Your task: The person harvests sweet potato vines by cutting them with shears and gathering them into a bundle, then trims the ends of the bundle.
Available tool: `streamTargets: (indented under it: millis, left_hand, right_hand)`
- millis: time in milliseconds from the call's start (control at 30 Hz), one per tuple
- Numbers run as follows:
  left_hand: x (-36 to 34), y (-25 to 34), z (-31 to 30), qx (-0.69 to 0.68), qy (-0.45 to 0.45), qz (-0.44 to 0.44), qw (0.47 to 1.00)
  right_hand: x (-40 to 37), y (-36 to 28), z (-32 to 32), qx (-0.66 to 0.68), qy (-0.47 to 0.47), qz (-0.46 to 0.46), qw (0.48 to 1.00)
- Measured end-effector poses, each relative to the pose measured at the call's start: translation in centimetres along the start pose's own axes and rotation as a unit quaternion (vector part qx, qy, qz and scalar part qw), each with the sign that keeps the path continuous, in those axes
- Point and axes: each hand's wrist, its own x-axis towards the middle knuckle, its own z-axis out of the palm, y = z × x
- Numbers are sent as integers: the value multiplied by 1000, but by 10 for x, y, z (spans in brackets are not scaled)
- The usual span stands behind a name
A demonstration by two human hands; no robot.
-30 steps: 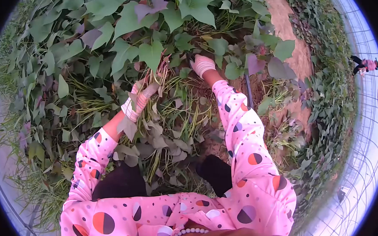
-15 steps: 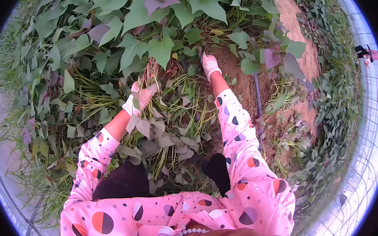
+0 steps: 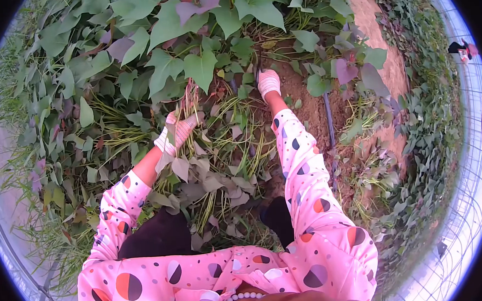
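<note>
My left hand (image 3: 178,133), wrapped in pale bands, is closed round a bunch of reddish vine stems (image 3: 189,98). Wilted grey-green leaves (image 3: 198,172) hang below it. My right hand (image 3: 269,83), also wrapped, grips a dark, thin tool (image 3: 258,68) at the edge of the reddish soil (image 3: 295,86). The lower part of the tool goes in among the vines, and its tip is hidden. Broad green leaves (image 3: 200,67) spread just beyond both hands.
A dark drip hose (image 3: 329,123) runs along the soil right of my right arm. Dense vines (image 3: 433,138) grow beyond the bare soil strip (image 3: 381,59). Another person (image 3: 463,51) is far off at the right edge. My dark-clothed knees are below.
The view has shifted slightly. My right hand sits a little lower on the soil with the tool. My left hand still holds the stems, nearly unmoved.
</note>
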Motion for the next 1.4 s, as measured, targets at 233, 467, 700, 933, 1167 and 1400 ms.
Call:
streamTargets:
  millis: [233, 467, 700, 933, 1167, 1400]
  left_hand:
    - [-7, 21, 9, 128, 6, -46, 991]
    - [-1, 3, -5, -191, -19, -65, 979]
    - [-1, 5, -6, 98, 1, -49, 994]
    - [2, -8, -11, 201, 4, 52, 978]
    - [-4, 4, -16, 387, -79, -85, 915]
    - [3, -17, -23, 131, -35, -15, 991]
  right_hand:
    - [-10, -14, -48, 190, -17, 121, 974]
    - [26, -11, -61, 201, -208, 173, 941]
    - [64, 7, -15, 153, -135, 97, 974]
    - [20, -4, -37, 136, -69, 98, 983]
    - [49, 2, -43, 116, -161, 52, 979]
    - [64, 6, -35, 83, -169, 43, 981]
